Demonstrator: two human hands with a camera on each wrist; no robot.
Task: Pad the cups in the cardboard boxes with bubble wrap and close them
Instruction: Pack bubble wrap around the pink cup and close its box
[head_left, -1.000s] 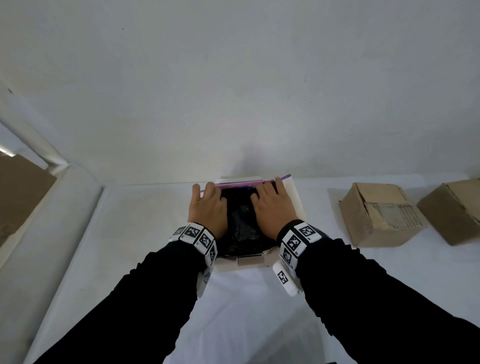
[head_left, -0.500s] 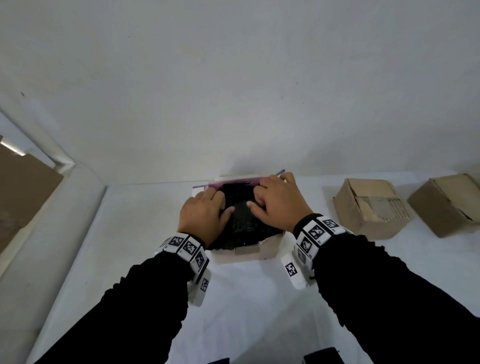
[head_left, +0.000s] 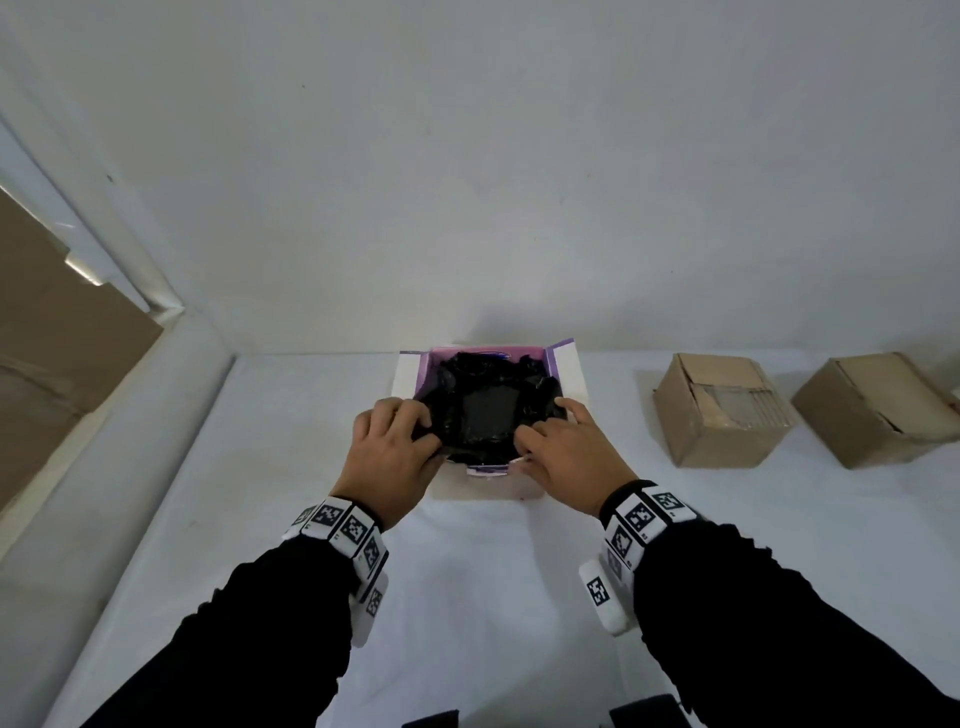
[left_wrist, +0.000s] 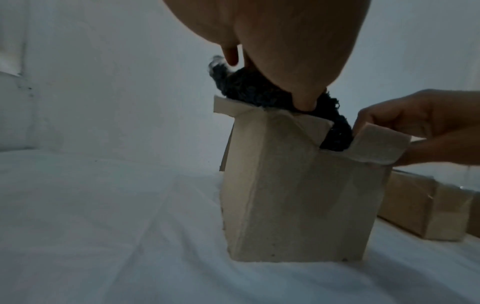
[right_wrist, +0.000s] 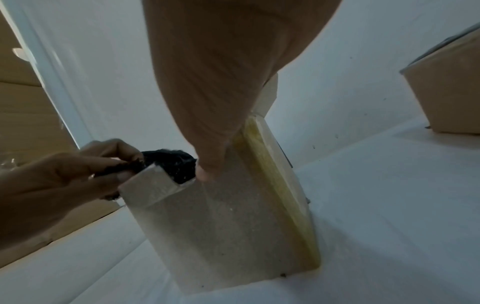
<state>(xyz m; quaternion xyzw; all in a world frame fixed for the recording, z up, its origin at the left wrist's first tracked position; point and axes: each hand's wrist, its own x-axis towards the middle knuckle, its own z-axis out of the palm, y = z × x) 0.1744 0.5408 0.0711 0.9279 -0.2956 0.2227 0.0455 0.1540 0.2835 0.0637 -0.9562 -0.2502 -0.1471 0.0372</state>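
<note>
A small white cardboard box (head_left: 488, 486) with a purple inside stands open in the middle of the table. Black bubble wrap (head_left: 488, 415) fills it and bulges over the rim; the cup is hidden beneath. My left hand (head_left: 421, 431) pinches the wrap at the near left corner, also seen in the right wrist view (right_wrist: 124, 164). My right hand (head_left: 535, 436) grips the near right rim, its thumb (right_wrist: 207, 170) pressed on the outside of the front wall and its fingers curled over the wrap. A small front flap (left_wrist: 379, 146) sticks out between the hands.
Two closed brown cardboard boxes (head_left: 722, 410) (head_left: 872, 410) stand to the right on the white table (head_left: 467, 597). A wall rises just behind the open box. Flat brown cardboard (head_left: 52, 364) leans beyond the table's left edge.
Both hands lay flat on the wrap a second ago. They have drawn back to the box's near corners with fingers curled, and more of the wrap shows.
</note>
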